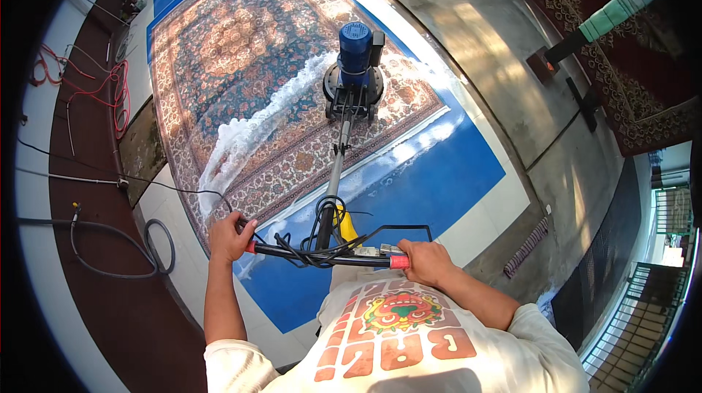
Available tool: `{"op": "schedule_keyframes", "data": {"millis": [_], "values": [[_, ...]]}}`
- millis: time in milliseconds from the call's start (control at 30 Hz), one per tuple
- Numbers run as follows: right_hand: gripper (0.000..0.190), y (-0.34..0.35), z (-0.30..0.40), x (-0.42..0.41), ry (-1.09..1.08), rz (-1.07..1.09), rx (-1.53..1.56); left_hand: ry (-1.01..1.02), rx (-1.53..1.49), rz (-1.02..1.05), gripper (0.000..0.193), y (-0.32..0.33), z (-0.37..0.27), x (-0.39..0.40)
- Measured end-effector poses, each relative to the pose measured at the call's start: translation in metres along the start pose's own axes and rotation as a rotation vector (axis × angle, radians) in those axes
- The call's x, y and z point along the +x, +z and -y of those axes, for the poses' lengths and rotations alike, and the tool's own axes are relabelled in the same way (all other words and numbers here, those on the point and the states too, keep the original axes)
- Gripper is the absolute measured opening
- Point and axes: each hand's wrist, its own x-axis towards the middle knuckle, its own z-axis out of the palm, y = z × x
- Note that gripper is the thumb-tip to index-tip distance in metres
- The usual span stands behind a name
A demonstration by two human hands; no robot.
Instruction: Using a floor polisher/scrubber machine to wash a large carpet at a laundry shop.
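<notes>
A rotary floor scrubbing machine (355, 58) with a blue motor stands on a wet patterned carpet (296, 157). Its long metal pole runs back to a handlebar (329, 255) in front of my body. My left hand (231, 236) is at the bar's left red grip, with a black power cable also at its fingers. The right red grip (400, 262) is held in my right hand (430, 262). Black cable lies looped around the middle of the bar and the pole. A band of white foam (247, 130) crosses the carpet to the left of the machine.
Blue flooring (433, 168) surrounds the carpet. At left lie a red hose (122, 94), a grey hose (115, 273) and the black cable. On the right are a post with a green-wrapped top (614, 12), a dark red rug (658, 75) and a rolled striped textile (525, 247).
</notes>
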Motion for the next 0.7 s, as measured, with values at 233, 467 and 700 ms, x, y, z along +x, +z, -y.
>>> {"op": "schedule_keyframes", "data": {"millis": [233, 467, 700], "values": [[0.029, -0.001, -0.014, 0.053, 0.158, -0.171, 0.006, 0.073, 0.11, 0.061, 0.06, 0.015, -0.027, 0.106], [0.028, -0.043, -0.025, 0.11, 0.213, -0.155, -0.069, 0.097, 0.09, 0.077, 0.064, 0.02, -0.045, 0.186], [0.027, -0.064, -0.046, 0.161, 0.234, -0.156, -0.065, 0.079, 0.131, 0.115, 0.066, 0.014, -0.075, 0.244]]}}
